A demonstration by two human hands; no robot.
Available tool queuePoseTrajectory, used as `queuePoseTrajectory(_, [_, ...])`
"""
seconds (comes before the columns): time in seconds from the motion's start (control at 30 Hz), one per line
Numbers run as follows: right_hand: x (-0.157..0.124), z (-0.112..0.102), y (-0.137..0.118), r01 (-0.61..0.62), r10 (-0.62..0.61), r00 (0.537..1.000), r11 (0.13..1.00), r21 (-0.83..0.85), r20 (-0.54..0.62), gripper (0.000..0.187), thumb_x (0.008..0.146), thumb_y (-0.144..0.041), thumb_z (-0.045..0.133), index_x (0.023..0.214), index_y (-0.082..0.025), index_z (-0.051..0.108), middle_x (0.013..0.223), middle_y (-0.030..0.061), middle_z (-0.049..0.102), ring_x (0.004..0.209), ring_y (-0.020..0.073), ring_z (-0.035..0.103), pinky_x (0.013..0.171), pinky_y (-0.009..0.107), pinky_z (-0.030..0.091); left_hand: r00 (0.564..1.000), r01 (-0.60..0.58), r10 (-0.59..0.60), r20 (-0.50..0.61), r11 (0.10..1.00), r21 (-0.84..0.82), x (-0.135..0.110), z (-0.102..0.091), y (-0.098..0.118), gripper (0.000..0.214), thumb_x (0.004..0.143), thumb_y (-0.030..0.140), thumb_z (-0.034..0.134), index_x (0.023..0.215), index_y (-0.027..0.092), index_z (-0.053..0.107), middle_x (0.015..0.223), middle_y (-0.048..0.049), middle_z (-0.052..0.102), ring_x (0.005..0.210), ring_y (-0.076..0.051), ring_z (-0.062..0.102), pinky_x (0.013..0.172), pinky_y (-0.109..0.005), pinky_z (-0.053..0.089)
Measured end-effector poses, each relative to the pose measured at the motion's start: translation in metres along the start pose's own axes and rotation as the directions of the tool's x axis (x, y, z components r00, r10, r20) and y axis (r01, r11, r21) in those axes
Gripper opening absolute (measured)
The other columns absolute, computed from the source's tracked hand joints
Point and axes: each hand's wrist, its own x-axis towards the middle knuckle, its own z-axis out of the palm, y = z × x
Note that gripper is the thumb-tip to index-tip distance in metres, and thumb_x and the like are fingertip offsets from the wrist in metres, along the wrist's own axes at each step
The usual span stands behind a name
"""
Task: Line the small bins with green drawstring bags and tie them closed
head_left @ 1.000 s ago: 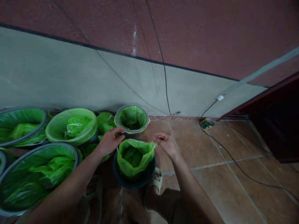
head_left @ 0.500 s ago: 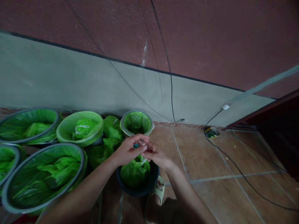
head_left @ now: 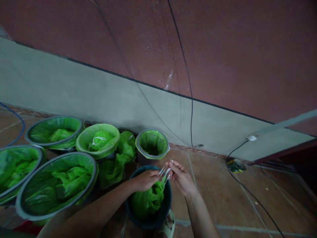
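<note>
A dark blue bin [head_left: 168,205] stands on the floor in front of me with a green plastic bag [head_left: 147,202] bunched inside it. My left hand [head_left: 145,180] is closed on the gathered top of the bag. Over the bin's right rim my right hand [head_left: 180,178] pinches the bag's white drawstrings [head_left: 164,172], which stretch between the two hands.
Several bins lined with green bags [head_left: 61,180] stand to the left, along a grey and red wall [head_left: 104,96]. A small lined bin [head_left: 152,145] sits just behind. Black cables [head_left: 252,198] cross the tiled floor on the right, near a wall plug [head_left: 252,138]. My sandal [head_left: 169,224] is below the bin.
My hands first held the bag's mouth wide, then met above the bin and closed it. The bag has sunk lower into the bin, and the white strings are now drawn out. The camera tilted up.
</note>
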Motion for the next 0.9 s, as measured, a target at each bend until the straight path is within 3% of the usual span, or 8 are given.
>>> queuePoseTrajectory(0.27, [-0.001,-0.034,-0.015,0.031,-0.019,0.987,0.997,0.073,-0.161,0.042,0.065,-0.043,0.083,0.096,-0.016,0.075,0.047,-0.0080,0.044,0.044,0.0027,0.035,0.043,0.016,0.028,0.993,0.117,-0.117,0.001,0.991,-0.064,-0.001,-0.002,0.003,0.035,0.088,0.044,0.043,0.077,0.016,0.063,0.073,-0.0015,0.063,0.072,-0.015,0.057,0.073,-0.027,0.042])
queuePoseTrajectory(0.37, [0.001,-0.051,-0.015,-0.009,0.012,0.975,1.000,0.011,-0.221,0.043,0.065,-0.045,0.083,0.095,-0.016,0.074,0.048,-0.0079,0.045,0.044,0.0029,0.037,0.043,0.015,0.030,0.985,0.129,-0.148,-0.089,0.973,-0.189,0.001,-0.001,0.005,0.033,0.085,0.042,0.046,0.069,0.016,0.058,0.064,0.0004,0.058,0.065,-0.013,0.054,0.068,-0.026,0.041])
queuePoseTrajectory(0.47, [-0.001,-0.057,-0.019,-0.103,0.070,0.962,0.988,-0.115,-0.263,0.043,0.063,-0.045,0.084,0.092,-0.016,0.073,0.047,-0.0077,0.048,0.041,0.0038,0.039,0.040,0.016,0.032,0.895,0.242,-0.334,-0.295,0.920,-0.308,0.005,-0.001,0.000,0.026,0.079,0.038,0.049,0.063,0.017,0.054,0.055,0.0037,0.050,0.051,-0.010,0.048,0.056,-0.024,0.037])
queuePoseTrajectory(0.53, [-0.007,-0.051,-0.025,-0.097,0.078,0.985,0.988,-0.121,-0.151,0.045,0.067,-0.045,0.082,0.100,-0.018,0.071,0.053,-0.0056,0.055,0.045,0.0066,0.048,0.045,0.019,0.041,0.828,0.330,-0.428,-0.363,0.894,-0.302,0.007,-0.001,-0.007,0.023,0.075,0.035,0.051,0.063,0.017,0.056,0.050,0.0051,0.046,0.046,-0.010,0.042,0.051,-0.024,0.033])
queuePoseTrajectory(0.57, [-0.010,-0.045,-0.028,-0.068,0.063,0.997,0.993,-0.099,-0.052,0.045,0.070,-0.044,0.080,0.106,-0.019,0.070,0.059,-0.0036,0.060,0.051,0.0088,0.055,0.052,0.022,0.048,0.824,0.356,-0.433,-0.365,0.897,-0.262,0.008,-0.001,-0.009,0.023,0.075,0.035,0.051,0.063,0.017,0.058,0.048,0.0053,0.044,0.045,-0.010,0.041,0.050,-0.023,0.032])
queuePoseTrajectory(0.7, [-0.015,-0.015,-0.032,0.053,-0.049,0.971,0.999,-0.011,0.232,0.041,0.077,-0.039,0.074,0.113,-0.021,0.068,0.077,0.0015,0.068,0.077,0.0137,0.066,0.078,0.029,0.052,0.943,0.252,-0.246,-0.226,0.968,-0.003,0.005,0.010,-0.007,0.026,0.080,0.033,0.049,0.065,0.016,0.063,0.053,0.0029,0.050,0.051,-0.010,0.043,0.054,-0.024,0.033])
queuePoseTrajectory(0.8, [-0.008,-0.001,-0.024,0.091,-0.098,0.961,0.995,0.040,0.260,0.038,0.078,-0.037,0.073,0.112,-0.021,0.068,0.075,0.0004,0.067,0.076,0.0127,0.064,0.075,0.026,0.051,0.990,0.134,-0.131,-0.050,0.988,0.077,-0.001,0.023,0.003,0.024,0.082,0.026,0.047,0.083,0.017,0.070,0.069,-0.0008,0.062,0.062,-0.013,0.052,0.062,-0.023,0.039])
queuePoseTrajectory(0.9, [0.003,-0.001,-0.013,0.110,-0.121,0.976,0.991,0.070,0.184,0.040,0.076,-0.038,0.074,0.112,-0.022,0.066,0.080,0.0003,0.067,0.079,0.0128,0.065,0.078,0.027,0.052,0.994,0.081,-0.089,0.070,0.992,0.101,-0.005,0.032,0.006,0.025,0.082,0.026,0.050,0.093,0.017,0.071,0.079,-0.0023,0.067,0.069,-0.014,0.056,0.067,-0.024,0.042])
